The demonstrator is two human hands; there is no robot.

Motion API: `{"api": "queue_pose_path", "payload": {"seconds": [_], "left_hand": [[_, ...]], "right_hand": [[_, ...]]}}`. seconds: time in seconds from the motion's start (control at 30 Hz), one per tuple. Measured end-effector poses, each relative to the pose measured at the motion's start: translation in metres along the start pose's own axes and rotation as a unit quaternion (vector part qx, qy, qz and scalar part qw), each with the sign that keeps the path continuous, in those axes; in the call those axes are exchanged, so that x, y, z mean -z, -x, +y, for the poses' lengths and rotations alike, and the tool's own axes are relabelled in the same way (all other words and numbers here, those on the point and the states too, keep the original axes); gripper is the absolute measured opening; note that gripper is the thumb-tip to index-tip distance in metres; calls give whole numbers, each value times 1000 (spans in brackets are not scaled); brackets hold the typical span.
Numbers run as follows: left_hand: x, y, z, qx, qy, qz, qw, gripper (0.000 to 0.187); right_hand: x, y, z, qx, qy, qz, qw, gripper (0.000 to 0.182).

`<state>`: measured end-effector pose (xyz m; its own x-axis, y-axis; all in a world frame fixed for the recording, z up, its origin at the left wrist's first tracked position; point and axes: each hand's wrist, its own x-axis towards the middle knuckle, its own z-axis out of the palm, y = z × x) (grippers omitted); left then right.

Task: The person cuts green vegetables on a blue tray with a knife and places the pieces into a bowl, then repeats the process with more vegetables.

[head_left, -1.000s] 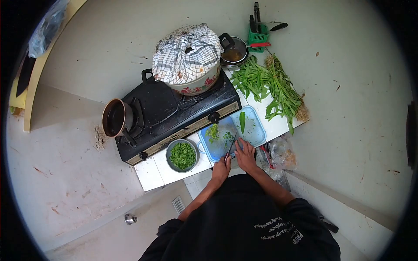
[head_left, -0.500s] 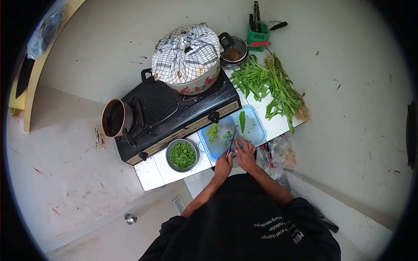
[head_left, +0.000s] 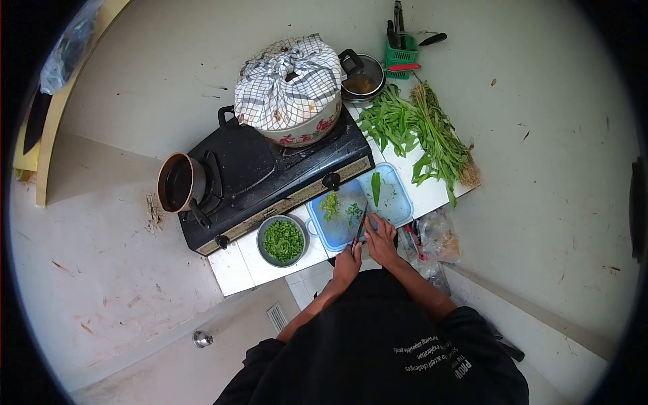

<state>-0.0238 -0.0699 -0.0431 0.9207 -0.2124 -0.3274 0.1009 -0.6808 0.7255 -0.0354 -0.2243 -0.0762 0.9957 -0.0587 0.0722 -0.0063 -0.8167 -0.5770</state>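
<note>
My left hand [head_left: 347, 264] is closed round the handle of a knife [head_left: 362, 221], whose blade points away from me over a blue cutting board [head_left: 403, 192]. Right of the blade, my right hand [head_left: 381, 241] rests on the board with bent fingertips close to the knife; what lies under them is hidden. Chopped green bits [head_left: 353, 210] lie left of the blade, with a paler green pile [head_left: 329, 206] farther left. One long green leaf [head_left: 375, 189] sits on the board's far part. Beside the board stands a grey bowl [head_left: 260, 254] of chopped greens [head_left: 283, 241].
Behind the board is a black gas stove [head_left: 246, 158] with a large cloth-covered pot [head_left: 304, 131] and a small saucepan [head_left: 164, 182]. Leafy stems with roots [head_left: 439, 135] lie on the white tiled counter [head_left: 233, 266]. A green utensil basket [head_left: 401, 54] stands at the back.
My left hand and the knife handle have shifted slightly toward me. The right hand stays nearly in place, and the greens look unchanged.
</note>
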Motion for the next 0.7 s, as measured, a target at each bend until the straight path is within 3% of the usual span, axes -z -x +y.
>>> {"api": "queue_pose_path", "payload": {"seconds": [0.13, 0.23, 0.37, 0.47, 0.7], "left_hand": [[-6, -1, -8, -25, 18, 8, 1000, 48], [-7, -5, -8, 15, -51, -17, 998, 46], [-2, -8, 0, 12, -95, 17, 995, 46], [1, -11, 0, 19, -97, 36, 994, 45], [21, -10, -4, 6, -47, 42, 998, 44]], "right_hand": [[2, 0, 0, 1, -5, -4, 1000, 47], [1, -1, 0, 5, 3, 10, 1000, 46], [3, -4, -3, 13, -1, 24, 1000, 44], [1, -7, -6, 13, 24, 48, 998, 38], [17, -26, -8, -7, -67, 112, 991, 19]]}}
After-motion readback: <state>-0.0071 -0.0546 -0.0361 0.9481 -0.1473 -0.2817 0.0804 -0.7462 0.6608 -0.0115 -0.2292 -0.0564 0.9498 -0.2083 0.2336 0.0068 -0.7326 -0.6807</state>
